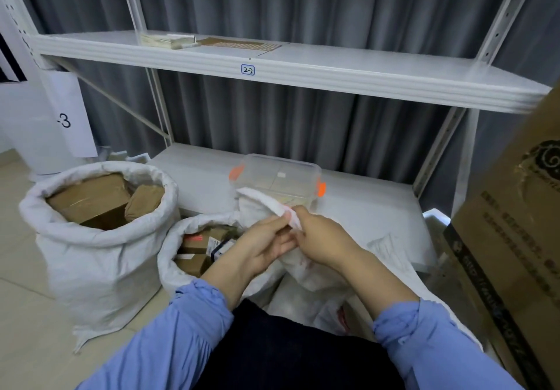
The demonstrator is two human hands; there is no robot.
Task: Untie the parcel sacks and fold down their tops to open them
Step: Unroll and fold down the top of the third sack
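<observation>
In the head view my left hand [266, 245] and right hand [322, 239] meet at centre frame, both pinching the twisted neck of the closed sack [304, 274]. At left I see the tall sack [100, 262] and the low sack [166, 268], tops folded down, parcels [88, 200] showing inside.

Parcel depot storeroom: numbered white metal shelving [272, 65], woven sacks [100, 238] full of boxed parcels [88, 199].

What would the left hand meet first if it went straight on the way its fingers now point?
The left hand points up and right, at the twisted sack top that both hands hold, the right hand close beside. Behind that, probably the clear box, though depth is unclear.
</observation>
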